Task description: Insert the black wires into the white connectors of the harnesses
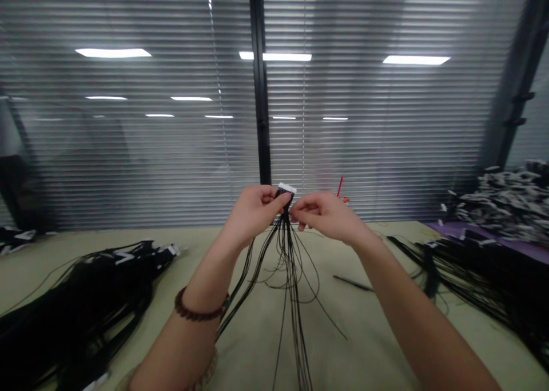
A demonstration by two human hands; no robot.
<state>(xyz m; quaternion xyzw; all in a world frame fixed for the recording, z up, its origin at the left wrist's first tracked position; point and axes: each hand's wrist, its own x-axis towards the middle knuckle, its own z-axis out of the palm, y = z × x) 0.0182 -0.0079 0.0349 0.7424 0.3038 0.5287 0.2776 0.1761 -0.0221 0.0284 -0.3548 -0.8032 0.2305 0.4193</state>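
On the left I'm seeing a dark wire bundle [107, 282] lying on the table [355, 334]; my left hand [259, 211] is pinching the white-topped connector [287, 188] above it, likely keeping the black wires [293, 276] hanging separable; my right hand [319, 215] is hovering beside them, fingers curled, grasp unclear; rightward, another bundle [489, 276] is lying, seemingly within reach.

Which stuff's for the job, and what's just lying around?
For the job, probably:
white rectangular connector in the left hand
thin black wires below it
maybe black wire bundle, left

Just around, probably:
slim dark pen-like tool
thin red stick
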